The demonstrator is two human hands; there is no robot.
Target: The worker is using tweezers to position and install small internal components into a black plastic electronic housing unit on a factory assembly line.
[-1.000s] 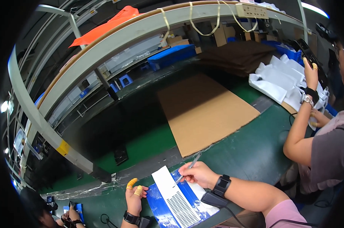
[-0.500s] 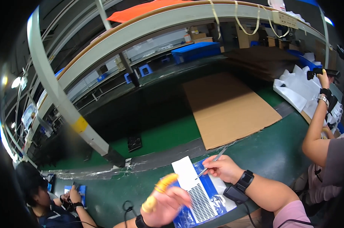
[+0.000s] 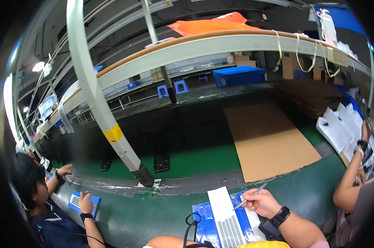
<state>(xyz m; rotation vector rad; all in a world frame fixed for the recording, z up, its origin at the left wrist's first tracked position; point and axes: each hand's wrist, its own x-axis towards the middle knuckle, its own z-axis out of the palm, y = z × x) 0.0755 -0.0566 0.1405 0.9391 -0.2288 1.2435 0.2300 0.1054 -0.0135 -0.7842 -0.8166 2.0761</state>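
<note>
My right hand pinches slim metal tweezers, their tip at a white sheet. Rows of small dark rectangular stickers cover the sheet's lower part. Beneath the sheet lies a blue and white plastic-wrapped pack, on the green table near me. My left forearm comes in at the lower edge. The left hand is mostly cut off there; a yellow patch shows beside it, and its fingers cannot be made out. A black strap and cable lie by the left wrist.
A brown cardboard sheet lies beyond the pack. Left of it stands a grey post with a yellow band. A co-worker sits at left by another blue pack; another person's arm reaches white foam at right.
My left hand, with yellow coverings on its fingers, has dropped from over the sheet to the lower edge. My right hand still holds the tweezers at the sheet. The whole view has shifted.
</note>
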